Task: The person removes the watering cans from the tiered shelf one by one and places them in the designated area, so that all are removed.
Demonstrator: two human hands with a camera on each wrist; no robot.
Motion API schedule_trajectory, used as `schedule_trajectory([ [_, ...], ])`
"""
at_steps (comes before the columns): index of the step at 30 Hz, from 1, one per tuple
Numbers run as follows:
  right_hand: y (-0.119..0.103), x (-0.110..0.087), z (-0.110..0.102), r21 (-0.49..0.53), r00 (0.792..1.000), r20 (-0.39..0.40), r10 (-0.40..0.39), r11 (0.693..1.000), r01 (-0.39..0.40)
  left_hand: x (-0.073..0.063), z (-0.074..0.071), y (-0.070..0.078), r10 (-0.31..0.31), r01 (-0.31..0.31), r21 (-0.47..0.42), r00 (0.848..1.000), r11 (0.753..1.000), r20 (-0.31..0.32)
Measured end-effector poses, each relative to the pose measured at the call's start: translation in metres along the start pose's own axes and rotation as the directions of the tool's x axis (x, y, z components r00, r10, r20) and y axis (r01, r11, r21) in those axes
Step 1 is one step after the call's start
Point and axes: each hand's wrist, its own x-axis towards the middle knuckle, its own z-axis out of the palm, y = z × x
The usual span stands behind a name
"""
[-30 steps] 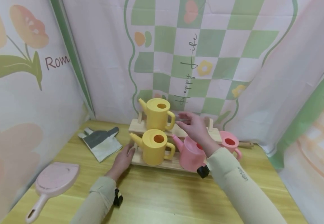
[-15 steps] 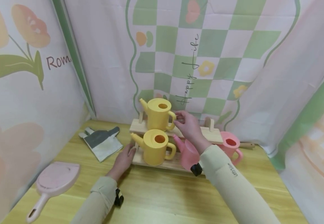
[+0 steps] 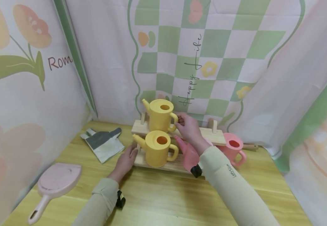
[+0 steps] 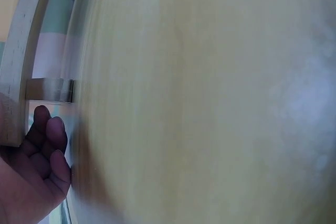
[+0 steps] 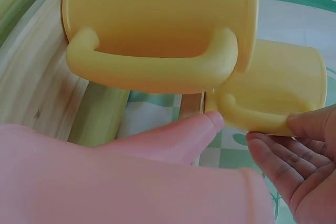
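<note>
A two-tier wooden rack [image 3: 211, 135] holds a yellow watering can [image 3: 160, 118] on its upper shelf and another yellow watering can [image 3: 155, 153] on the lower one. My right hand [image 3: 190, 129] pinches the upper can's handle [image 5: 257, 121] between thumb and fingers, as the right wrist view shows. At the rack's left end my left hand [image 3: 125, 160] holds the wooden side; in the left wrist view its fingers [image 4: 59, 166] curl around the wood. Beneath my right forearm, a pink watering can [image 3: 189, 155] sits on the lower shelf, partly hidden.
Another pink watering can [image 3: 233, 150] stands by the rack's right end, near a wooden handle [image 3: 250, 146]. A grey-and-white glove [image 3: 104, 142] lies to the left. Closer in is a pink dustpan [image 3: 57, 179]. Printed curtains [image 3: 106, 62] hang around the wooden table [image 3: 157, 201].
My right hand has moved left to the upper yellow watering can's handle and now pinches it. The left hand has stayed on the rack, and the cans stand as before.
</note>
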Motion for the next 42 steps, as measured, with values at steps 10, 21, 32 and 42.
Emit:
schedule_trajectory([
  [10, 0.004, -0.003, -0.001, -0.026, 0.999, -0.036, -0.037, 0.999, 0.036, -0.001, 0.001, 0.0, 0.015, -0.015, -0.004, 1.0, 1.0, 0.001],
  [21, 0.004, -0.011, -0.016, -0.012, 0.996, -0.08, -0.039, 0.999, 0.038, -0.003, 0.0, 0.001, 0.017, -0.017, -0.021, 1.0, 1.0, 0.006],
  [32, 0.005, -0.018, -0.041, -0.026, 0.986, -0.157, -0.051, 0.999, 0.047, -0.003, -0.001, 0.001, 0.011, -0.011, -0.019, 1.0, 1.0, 0.009],
  [42, 0.012, -0.032, -0.072, 0.081, 0.988, -0.152, 0.026, 0.997, -0.013, -0.003, 0.0, 0.002, 0.011, -0.011, 0.006, 1.0, 1.0, 0.007],
])
